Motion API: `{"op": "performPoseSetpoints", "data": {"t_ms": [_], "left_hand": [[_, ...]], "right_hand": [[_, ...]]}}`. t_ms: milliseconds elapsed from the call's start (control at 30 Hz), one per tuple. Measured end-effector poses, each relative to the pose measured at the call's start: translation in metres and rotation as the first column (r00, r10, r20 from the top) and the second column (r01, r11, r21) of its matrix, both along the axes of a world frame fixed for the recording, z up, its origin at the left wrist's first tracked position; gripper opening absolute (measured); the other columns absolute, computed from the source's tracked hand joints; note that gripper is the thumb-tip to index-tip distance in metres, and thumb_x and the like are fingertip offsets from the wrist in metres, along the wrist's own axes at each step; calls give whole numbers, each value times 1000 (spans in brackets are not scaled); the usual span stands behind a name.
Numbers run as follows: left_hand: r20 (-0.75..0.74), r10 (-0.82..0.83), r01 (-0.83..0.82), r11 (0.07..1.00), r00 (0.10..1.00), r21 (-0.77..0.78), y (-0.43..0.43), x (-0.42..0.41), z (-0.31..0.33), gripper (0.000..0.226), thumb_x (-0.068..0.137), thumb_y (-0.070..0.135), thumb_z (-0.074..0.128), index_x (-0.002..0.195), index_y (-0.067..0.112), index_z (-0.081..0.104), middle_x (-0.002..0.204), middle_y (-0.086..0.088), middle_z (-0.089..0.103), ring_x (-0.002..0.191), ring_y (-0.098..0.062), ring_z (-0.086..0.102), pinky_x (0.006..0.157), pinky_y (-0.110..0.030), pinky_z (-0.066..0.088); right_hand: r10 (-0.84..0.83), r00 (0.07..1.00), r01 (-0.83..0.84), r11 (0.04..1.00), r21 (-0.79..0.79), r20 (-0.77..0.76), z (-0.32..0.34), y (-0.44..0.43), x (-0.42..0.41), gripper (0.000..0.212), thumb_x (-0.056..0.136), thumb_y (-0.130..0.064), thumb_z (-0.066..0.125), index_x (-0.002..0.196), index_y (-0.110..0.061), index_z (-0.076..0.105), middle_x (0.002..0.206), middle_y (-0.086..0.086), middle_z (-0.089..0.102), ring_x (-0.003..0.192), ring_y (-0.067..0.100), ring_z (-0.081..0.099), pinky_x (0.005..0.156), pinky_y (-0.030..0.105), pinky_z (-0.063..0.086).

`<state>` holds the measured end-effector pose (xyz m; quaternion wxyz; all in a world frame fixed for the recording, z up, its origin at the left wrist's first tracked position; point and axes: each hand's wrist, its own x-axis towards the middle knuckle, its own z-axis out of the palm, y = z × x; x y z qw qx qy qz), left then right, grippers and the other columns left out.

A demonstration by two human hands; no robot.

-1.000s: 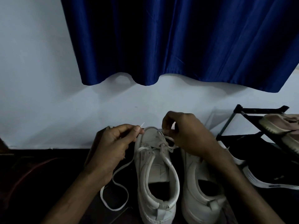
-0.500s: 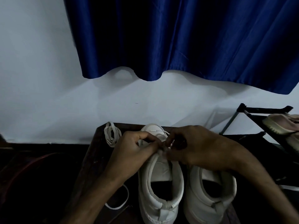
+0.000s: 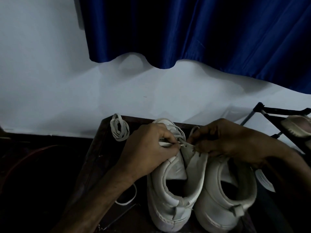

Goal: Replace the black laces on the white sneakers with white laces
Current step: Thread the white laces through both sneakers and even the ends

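Pale wall and a blue curtain (image 3: 202, 31) filled the top of the frame; below them sat a dark wooden surface (image 3: 101, 148) in dim light. A coiled lace (image 3: 119, 130), white, lay at the far left corner of that surface, untouched.

Left hand (image 3: 148, 148), centre-left: thumb and forefinger pinched the working white lace (image 3: 182, 145) right at its stiff tip, the other fingers curled under. Slack from the same lace trailed off the lower left, under the forearm.

Left sneaker (image 3: 171, 199), centre: heel toward the camera, white lace crossed through the front eyelets, top ones not yet filled. No black lace was seen.

Right hand (image 3: 227, 140), centre-right: fingers curled onto the eyelet flap of the left sneaker, steadying it. Whether it also pinched lace, cannot tell.

Right sneaker (image 3: 227, 199) touched the left one; its front was hidden by the right hand. A shoe rack (image 3: 277, 113) with another shoe stood at the far right.

Handling, as a judgement: the lace looks flat, soft, light and floppy, so only the hard tip will push through a hole. Best to hold close behind the tip. The upper looks pliable, so the flap needs holding beside the eyelet.
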<state>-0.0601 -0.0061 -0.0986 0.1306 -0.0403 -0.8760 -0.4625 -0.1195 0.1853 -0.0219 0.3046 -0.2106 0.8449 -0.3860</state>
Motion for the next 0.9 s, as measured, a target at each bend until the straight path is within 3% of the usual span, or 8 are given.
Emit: {"op": "performPoseSetpoints", "data": {"t_ms": [100,300,467,567,700,767,900], "left_hand": [[1,-17,17,1000,1000,17,2,1,-1,20,71,46,67,76,31,77,81,17,69,81,-1,66,74,-37,54],[2,2,-2,998,1000,-67,6,2,4,21,70,49,65,75,32,76,81,19,66,80,0,64,72,-35,53],[-38,40,-49,953,998,-299,6,5,13,20,75,47,65,80,30,75,86,14,66,84,-8,65,70,-35,52],[-37,50,-60,929,998,-366,4,5,13,19,81,44,65,83,28,75,93,13,66,90,-10,65,73,-35,52],[-13,14,-18,906,1000,-423,3,1,8,34,75,35,46,91,26,74,108,11,67,104,-13,64,84,-39,54],[4,-22,22,923,1000,-383,-1,-1,5,35,74,32,46,92,26,76,111,14,66,106,-11,64,85,-39,54],[93,-160,166,984,983,-69,-11,-6,-5,20,81,32,58,84,23,75,102,16,68,103,-4,65,89,-42,53]], "right_hand": [[9,1000,-8,1000,13,-28,-1,0,0,15,86,2,67,93,-7,77,92,25,72,76,26,60,69,33,48],[-13,999,13,1000,9,-40,-3,-2,3,18,85,6,66,92,-6,77,91,26,72,77,29,59,73,38,45],[20,986,-14,999,35,-165,-4,-11,8,14,90,-6,63,91,-5,78,86,13,76,74,13,68,68,19,53],[-7,992,6,1000,-12,-128,-5,-15,13,15,93,-4,61,92,4,74,89,15,75,73,10,70,67,16,54],[37,949,24,982,188,-313,-11,-20,11,9,83,-19,77,92,-20,73,87,-5,74,75,4,70,71,19,55],[10,952,47,983,176,-307,-12,-23,13,12,81,-18,78,88,-22,70,81,-7,74,67,1,70,61,10,50],[6,929,77,975,211,-370,-18,-30,17,15,81,-22,79,88,-19,67,75,0,75,54,4,68,55,10,51]]}}
